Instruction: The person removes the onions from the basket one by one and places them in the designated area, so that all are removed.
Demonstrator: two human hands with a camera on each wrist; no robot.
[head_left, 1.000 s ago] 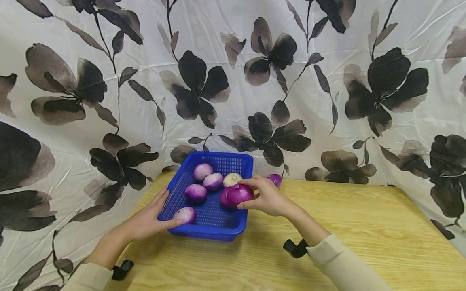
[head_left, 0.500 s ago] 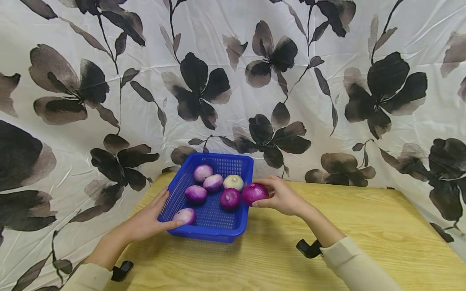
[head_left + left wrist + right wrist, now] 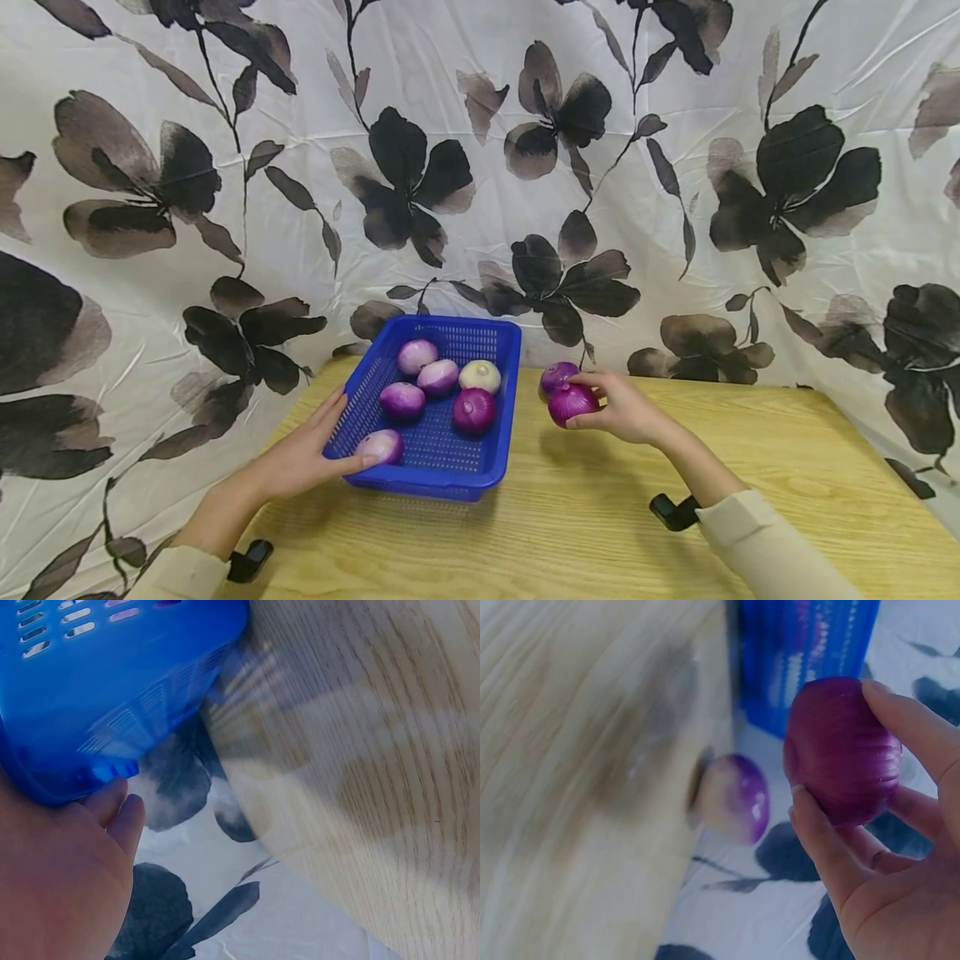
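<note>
My right hand (image 3: 621, 407) holds a red onion (image 3: 573, 406) between thumb and fingers, above the table to the right of a blue basket (image 3: 417, 473). In the right wrist view this onion (image 3: 842, 752) is gripped at its sides. Just behind it in the head view is another, purple-and-white onion (image 3: 557, 375) on the table. My left hand (image 3: 300, 454) grips the basket's near left corner, its thumb over the rim beside a pale purple onion (image 3: 381, 447). Several onions lie in the basket, among them a red onion (image 3: 474, 411) and a white onion (image 3: 480, 377).
The light wooden table (image 3: 720, 467) extends to the right of the basket and in front of it. A white cloth with dark flowers (image 3: 465, 200) hangs behind the table and along its left side. Black wrist mounts (image 3: 673, 511) show near both sleeves.
My right hand has carried the red onion out over the basket's right rim and further right, near the onion on the table. The left hand and basket stay in place.
</note>
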